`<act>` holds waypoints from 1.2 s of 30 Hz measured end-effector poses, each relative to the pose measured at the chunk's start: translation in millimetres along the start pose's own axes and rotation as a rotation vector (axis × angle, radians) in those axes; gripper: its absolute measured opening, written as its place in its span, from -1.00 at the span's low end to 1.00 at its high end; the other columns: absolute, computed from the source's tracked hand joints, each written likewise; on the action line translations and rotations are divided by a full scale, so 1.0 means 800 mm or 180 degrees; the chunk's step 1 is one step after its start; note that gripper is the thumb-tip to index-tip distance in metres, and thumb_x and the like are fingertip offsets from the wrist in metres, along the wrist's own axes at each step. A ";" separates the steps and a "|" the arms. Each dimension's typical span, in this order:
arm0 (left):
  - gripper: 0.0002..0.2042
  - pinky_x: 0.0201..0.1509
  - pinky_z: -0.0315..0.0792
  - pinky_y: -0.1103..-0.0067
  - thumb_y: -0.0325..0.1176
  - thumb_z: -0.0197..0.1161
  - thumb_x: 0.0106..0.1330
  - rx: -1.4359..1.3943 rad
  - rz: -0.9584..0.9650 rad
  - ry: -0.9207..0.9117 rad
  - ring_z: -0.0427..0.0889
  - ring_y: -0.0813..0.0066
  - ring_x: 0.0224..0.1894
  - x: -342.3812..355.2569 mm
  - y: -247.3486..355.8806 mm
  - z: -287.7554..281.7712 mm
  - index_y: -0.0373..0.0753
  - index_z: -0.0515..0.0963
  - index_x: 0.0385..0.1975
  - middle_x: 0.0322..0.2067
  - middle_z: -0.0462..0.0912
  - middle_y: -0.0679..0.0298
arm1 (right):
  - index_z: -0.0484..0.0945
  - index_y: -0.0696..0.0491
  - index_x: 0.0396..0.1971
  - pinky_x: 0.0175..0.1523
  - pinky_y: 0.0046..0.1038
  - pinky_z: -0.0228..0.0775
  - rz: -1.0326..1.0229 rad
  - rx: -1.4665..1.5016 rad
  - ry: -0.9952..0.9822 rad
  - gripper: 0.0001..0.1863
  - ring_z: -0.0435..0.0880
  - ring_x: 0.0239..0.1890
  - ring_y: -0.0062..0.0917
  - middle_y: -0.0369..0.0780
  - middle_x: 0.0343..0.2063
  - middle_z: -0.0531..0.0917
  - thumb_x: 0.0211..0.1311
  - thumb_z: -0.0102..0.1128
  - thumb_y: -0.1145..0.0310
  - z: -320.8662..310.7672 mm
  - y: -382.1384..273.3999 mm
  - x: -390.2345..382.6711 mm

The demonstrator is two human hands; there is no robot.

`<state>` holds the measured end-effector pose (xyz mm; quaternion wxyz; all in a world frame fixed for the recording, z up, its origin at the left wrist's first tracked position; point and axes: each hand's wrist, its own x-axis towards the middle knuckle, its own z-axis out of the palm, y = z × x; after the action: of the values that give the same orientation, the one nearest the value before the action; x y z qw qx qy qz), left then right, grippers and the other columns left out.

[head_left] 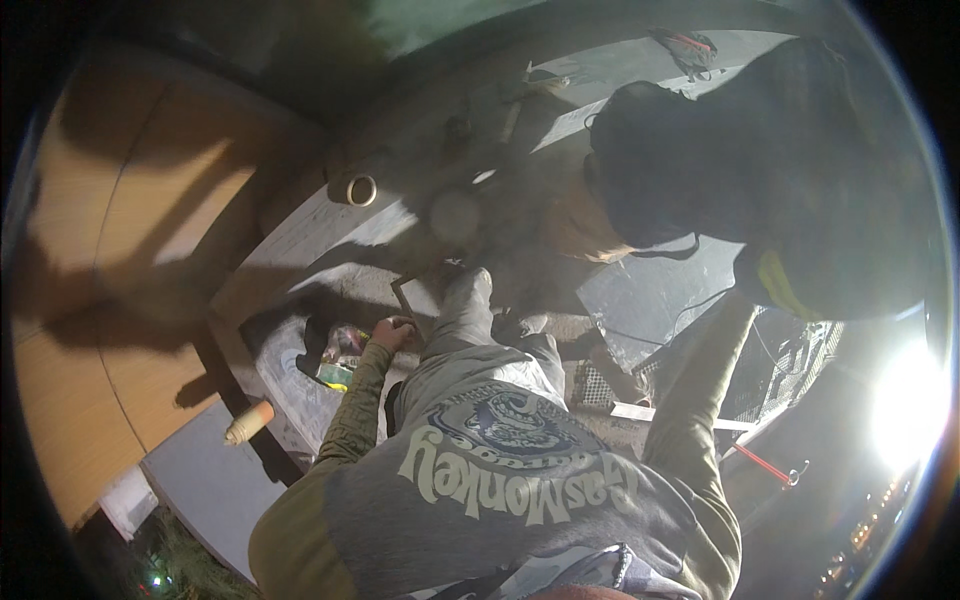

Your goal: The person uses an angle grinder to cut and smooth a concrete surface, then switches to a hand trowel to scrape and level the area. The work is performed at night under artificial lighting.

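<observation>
My left hand (pixel 393 333) is low beside my bent leg, its fingers curled inward. Whatever they hold, if anything, is too small and shadowed to make out. Close to it lies a thin-edged flat frame (pixel 404 298). A plastic package (pixel 345 345) with a green and yellow lower part rests left of that hand. My right arm (pixel 705 365) reaches forward on the right; its hand is hidden behind the dark sleeve of another person (pixel 770 170), who leans in from the upper right. A grey flat panel (pixel 645 300) slants between that person and my right forearm.
A tape roll (pixel 361 190) stands on a ledge at the upper left. An orange cylinder (pixel 250 423) lies near a grey board (pixel 215 480). Wood-coloured panels (pixel 150 250) line the left. A mesh crate (pixel 597 385), a red-handled tool (pixel 765 465) and a glaring lamp (pixel 910 405) are on the right.
</observation>
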<state>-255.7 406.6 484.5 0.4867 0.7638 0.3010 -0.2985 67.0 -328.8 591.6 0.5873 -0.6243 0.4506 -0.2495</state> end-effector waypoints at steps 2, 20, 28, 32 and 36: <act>-0.67 -0.08 0.63 0.38 -0.19 0.33 0.27 0.0200 0.0438 0.0104 0.77 0.25 -0.11 0.053 0.003 -0.025 -0.24 0.69 -0.06 -0.16 0.78 0.10 | 0.61 0.06 -0.11 0.03 -0.27 0.48 -0.0262 0.0255 0.0351 -0.65 0.61 -0.07 -0.42 -0.24 -0.10 0.64 0.25 0.32 0.13 -0.019 0.026 -0.028; -0.37 0.40 0.36 0.13 -0.28 0.39 0.31 0.3279 0.1766 0.0636 0.34 0.02 0.43 0.467 0.462 -0.035 0.11 0.33 0.39 0.46 0.24 0.05 | 0.67 0.02 0.04 -0.04 -0.28 0.64 0.0431 -0.3983 -0.3036 -0.60 0.78 -0.16 -0.27 -0.10 -0.16 0.78 0.18 0.26 0.29 0.087 0.240 -0.529; -0.44 0.41 0.34 0.13 -0.40 0.40 0.19 0.2960 0.1876 0.0480 0.36 -0.09 0.40 0.459 0.404 -0.067 0.03 0.50 0.25 0.35 0.38 -0.06 | 0.57 0.02 0.16 0.37 -0.10 0.33 -0.1424 -0.2533 -0.2400 -0.44 0.50 0.27 -0.05 -0.02 0.13 0.61 0.08 0.35 0.37 0.473 0.235 -0.403; -0.34 0.42 0.33 0.15 -0.46 0.45 0.07 0.2474 0.2213 0.0610 0.36 -0.13 0.39 0.418 0.383 -0.114 0.01 0.48 0.27 0.33 0.39 -0.07 | 0.54 -0.13 0.21 0.43 -0.10 0.28 -0.2256 -0.3224 -0.1933 -0.38 0.29 0.42 -0.03 -0.06 0.34 0.39 0.05 0.35 0.42 0.633 0.155 -0.318; -0.33 0.42 0.32 0.13 -0.49 0.42 0.04 0.1656 0.2890 0.0980 0.36 -0.17 0.38 0.367 0.358 -0.144 -0.14 0.46 0.28 0.32 0.39 -0.10 | 0.50 -0.27 0.28 0.47 -0.14 0.22 -0.3109 -0.4263 -0.2215 -0.44 0.23 0.49 -0.17 -0.17 0.42 0.32 0.25 0.26 0.38 0.697 0.088 -0.257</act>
<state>166.5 464.1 466.3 0.3119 0.9471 -0.0750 -0.0076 420.5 137.7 465.6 0.0320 -0.9982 -0.0173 0.0467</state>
